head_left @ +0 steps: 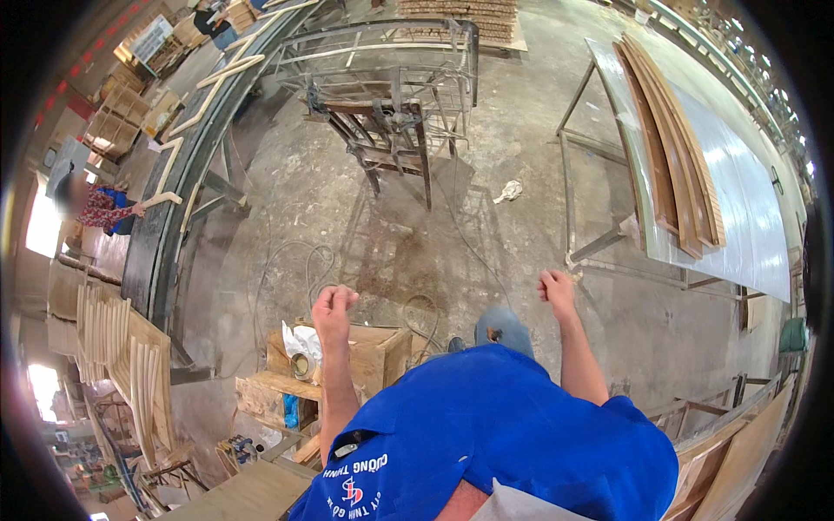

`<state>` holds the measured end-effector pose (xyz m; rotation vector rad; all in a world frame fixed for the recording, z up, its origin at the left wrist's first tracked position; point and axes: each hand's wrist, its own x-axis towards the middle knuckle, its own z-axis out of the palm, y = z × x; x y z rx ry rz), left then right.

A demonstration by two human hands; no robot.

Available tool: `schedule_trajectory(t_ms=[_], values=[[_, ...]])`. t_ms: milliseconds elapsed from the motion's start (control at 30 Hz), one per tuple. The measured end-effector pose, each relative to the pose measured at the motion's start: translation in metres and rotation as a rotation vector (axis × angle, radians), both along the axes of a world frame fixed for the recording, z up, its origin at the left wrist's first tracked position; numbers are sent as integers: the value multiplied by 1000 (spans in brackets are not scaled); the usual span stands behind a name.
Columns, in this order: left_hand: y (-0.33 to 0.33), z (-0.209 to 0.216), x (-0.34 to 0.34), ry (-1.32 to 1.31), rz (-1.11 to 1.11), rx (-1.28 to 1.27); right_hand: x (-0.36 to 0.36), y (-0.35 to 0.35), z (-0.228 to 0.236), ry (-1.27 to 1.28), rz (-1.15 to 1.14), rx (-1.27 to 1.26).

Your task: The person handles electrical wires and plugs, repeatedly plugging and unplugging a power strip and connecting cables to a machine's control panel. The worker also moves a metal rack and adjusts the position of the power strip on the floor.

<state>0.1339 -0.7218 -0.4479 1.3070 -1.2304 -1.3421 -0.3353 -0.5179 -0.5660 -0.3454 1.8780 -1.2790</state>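
Note:
My left hand [333, 313] hovers in front of me with its fingers curled in, and I see nothing in it. It is nearest to a wooden box bench [382, 354], on which lie a crumpled white bag and a roll of tape [301, 366]. My right hand [556, 293] is raised over the concrete floor, its fingers also curled loosely with nothing visible in them. Both forearms are bare and stand apart. Ahead of me is a metal frame stand [391, 108] with dark wooden parts clamped to it.
On the right, long brown boards [673, 148] lie on a sheet-topped table [747, 208]. A long dark conveyor table [165, 226] carries bent wooden pieces at left, with a person in a patterned sleeve [104, 208] beside it. Cables [321, 260] and a white rag [509, 191] lie on the floor.

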Motion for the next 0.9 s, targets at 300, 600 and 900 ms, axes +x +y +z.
schedule_trajectory(t_ms=[300,600,900], values=[[-139,-15,-76,93,133,19,17,-269,33,-242,373,-191],[-350,-8,-137,72,153,116,16,-477,49,-968,58,-300],[-535,-47,-160,455,-14,390,42,-556,42,-980,-228,-278]])
